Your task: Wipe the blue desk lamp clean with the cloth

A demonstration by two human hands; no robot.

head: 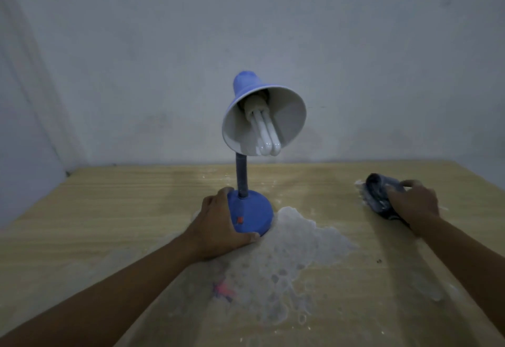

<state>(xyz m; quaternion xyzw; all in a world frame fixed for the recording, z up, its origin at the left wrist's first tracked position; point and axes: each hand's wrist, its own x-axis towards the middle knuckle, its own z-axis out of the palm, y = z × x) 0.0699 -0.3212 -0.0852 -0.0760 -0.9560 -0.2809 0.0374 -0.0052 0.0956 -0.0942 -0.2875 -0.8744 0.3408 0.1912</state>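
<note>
The blue desk lamp (252, 214) stands upright in the middle of the wooden table, its round base carrying a small red switch. A grey flexible neck rises to a blue shade with a white inside, and the white bulb points toward me. My left hand (218, 226) wraps the left side of the base, thumb at the front. Off to the right, a dark crumpled cloth (381, 193) lies on the table. My right hand (415, 204) rests on it with fingers closed over it, well apart from the lamp.
The light wooden table (114, 210) meets a plain grey wall at the back. A white foamy or powdery smear (295, 251) spreads from the lamp base toward me, with a small pink mark (222, 289) in it. White specks lie around the cloth.
</note>
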